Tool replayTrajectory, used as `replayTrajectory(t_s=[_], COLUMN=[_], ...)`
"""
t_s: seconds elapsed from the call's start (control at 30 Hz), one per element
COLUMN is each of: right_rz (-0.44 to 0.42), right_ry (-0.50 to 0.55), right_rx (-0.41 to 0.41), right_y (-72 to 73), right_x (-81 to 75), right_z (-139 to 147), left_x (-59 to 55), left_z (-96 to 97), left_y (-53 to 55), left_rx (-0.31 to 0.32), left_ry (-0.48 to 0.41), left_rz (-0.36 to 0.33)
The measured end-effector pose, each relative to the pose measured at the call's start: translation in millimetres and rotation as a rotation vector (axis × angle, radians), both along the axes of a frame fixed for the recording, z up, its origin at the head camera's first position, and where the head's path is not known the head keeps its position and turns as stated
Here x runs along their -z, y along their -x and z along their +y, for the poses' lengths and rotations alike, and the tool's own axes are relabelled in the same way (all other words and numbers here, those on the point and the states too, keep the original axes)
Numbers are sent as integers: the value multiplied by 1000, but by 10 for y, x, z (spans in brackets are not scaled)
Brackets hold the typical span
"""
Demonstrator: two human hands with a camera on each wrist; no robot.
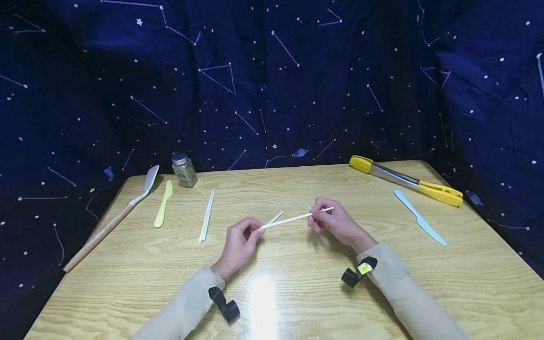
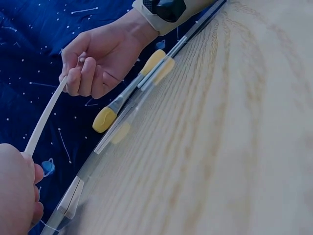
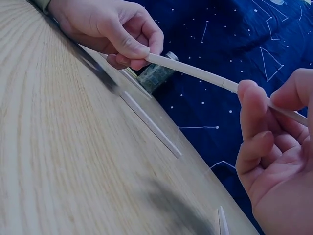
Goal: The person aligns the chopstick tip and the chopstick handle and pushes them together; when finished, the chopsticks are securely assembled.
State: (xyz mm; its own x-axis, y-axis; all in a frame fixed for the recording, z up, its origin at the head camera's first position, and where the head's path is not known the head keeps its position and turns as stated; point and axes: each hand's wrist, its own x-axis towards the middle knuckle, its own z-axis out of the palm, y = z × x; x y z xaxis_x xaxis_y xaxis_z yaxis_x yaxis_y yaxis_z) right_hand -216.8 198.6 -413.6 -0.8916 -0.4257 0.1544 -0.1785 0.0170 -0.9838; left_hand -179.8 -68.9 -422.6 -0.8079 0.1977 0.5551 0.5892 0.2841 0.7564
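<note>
In the head view my left hand (image 1: 239, 245) pinches one end of a thin white chopstick (image 1: 289, 220) between thumb and fingers. My right hand (image 1: 335, 222) pinches the same chopstick near its other end, which sticks out past the fingers. The chopstick is held above the table, tilting up to the right. Behind it, a short length of white stick (image 1: 277, 216) shows near the left fingers, and another white tip (image 1: 308, 206) shows beside the right hand. In the right wrist view a white stick (image 3: 152, 125) lies on the table below the held one.
To the left lie two white chopsticks (image 1: 207, 216), a pale yellow knife (image 1: 163, 204), a spatula (image 1: 106, 229) with a wooden handle, and a jar (image 1: 184, 172) of dried contents. Yellow-ended tongs (image 1: 395, 176) and a light blue knife (image 1: 418, 217) lie right. A dark starry cloth (image 1: 263, 94) hangs behind the table.
</note>
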Motion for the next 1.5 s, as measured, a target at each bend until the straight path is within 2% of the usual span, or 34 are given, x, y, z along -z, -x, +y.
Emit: replayTrajectory(t_s=[0.13, 0.23, 0.33, 0.43, 0.57, 0.73, 0.8, 1.0, 1.23, 1.33, 1.5], right_rz=[-11, -8, -2, -19, -37, -21, -19, -41, -68, -52, -49], right_ry=[-12, -36, -55, -60, -69, -134, -155, -156, -189, -199, -191], right_rx=[-17, -2, 24, 37, 22, -31, -45, -73, -144, -150, -158], right_y=[10, 2, -13, -12, 13, 9, -4, -38, -78, -74, -42], right_x=[-12, -42, -81, -123, -162, -137, -112, -61, -92, -115, -112], right_z=[11, 51, 106, 143, 155, 151, 135, 40, -5, -23, -69], left_x=[12, 86, 184, 260, 256, 207, 196, 196, 169, 150, 129], left_z=[12, 42, 75, 92, 110, 170, 193, 180, 161, 167, 128], left_y=[-35, -46, -19, 38, 81, 64, 52, 22, 3, 9, 17], left_rx=[-12, 18, 82, 140, 221, 402, 457, 496, 636, 654, 633], left_ry=[-11, -30, -48, -73, -78, 2, 26, 83, 192, 222, 262], left_rz=[-24, -29, -39, -78, -150, -226, -223, -168, -106, -95, -121])
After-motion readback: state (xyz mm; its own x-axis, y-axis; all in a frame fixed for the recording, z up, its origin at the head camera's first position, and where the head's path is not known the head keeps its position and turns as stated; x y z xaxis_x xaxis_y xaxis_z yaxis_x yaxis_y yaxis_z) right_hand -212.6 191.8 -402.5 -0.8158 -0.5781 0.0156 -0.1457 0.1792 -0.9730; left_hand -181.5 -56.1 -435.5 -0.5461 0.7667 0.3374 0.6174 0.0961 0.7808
